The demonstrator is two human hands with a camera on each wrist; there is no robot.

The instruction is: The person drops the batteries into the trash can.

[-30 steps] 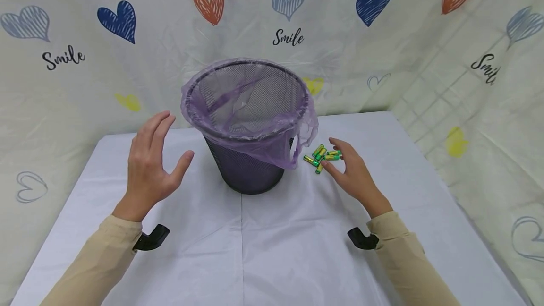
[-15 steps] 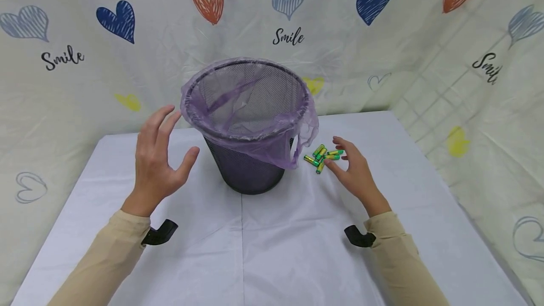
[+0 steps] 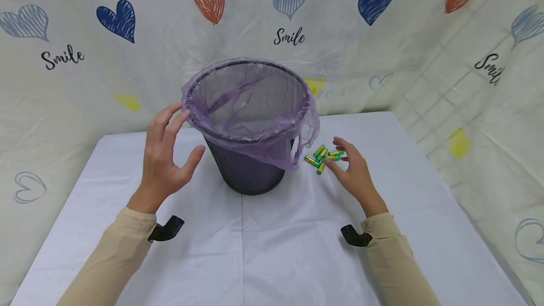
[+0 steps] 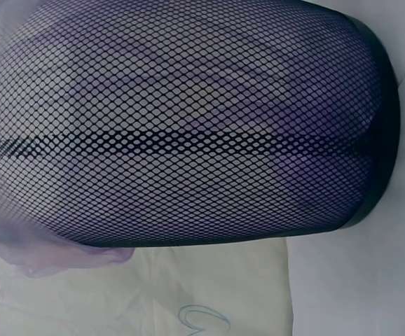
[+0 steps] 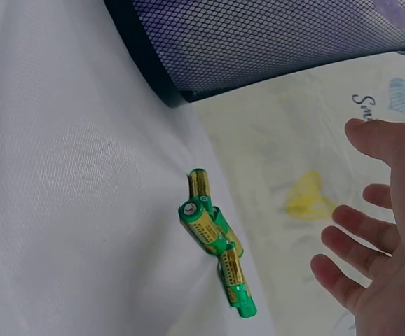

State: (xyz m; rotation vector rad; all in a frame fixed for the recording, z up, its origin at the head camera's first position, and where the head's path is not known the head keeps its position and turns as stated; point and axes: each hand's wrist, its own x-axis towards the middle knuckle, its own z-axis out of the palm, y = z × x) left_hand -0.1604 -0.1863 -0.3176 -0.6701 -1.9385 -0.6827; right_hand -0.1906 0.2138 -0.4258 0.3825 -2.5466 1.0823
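Observation:
A dark mesh wastebasket stands upright, lined with a thin purple plastic bag folded over its rim. My left hand is raised at its left side, fingers spread and thumb apart; the fingertips overlap the bag's edge in the head view. Several green-and-gold batteries lie in a loose pile right of the wastebasket. Over the right side of that pile hovers my right hand, fingers loosely bent. In the right wrist view, the fingers hold nothing and are apart from the batteries.
A white cloth covers the table. Behind it hangs a pale curtain printed with hearts and "Smile". On the wrists sit black camera mounts. One bag handle loop droops at the wastebasket's right.
My left hand has moved right, closer to the wastebasket's rim. My right hand has shifted only slightly over the batteries. The wastebasket and the batteries stay in place.

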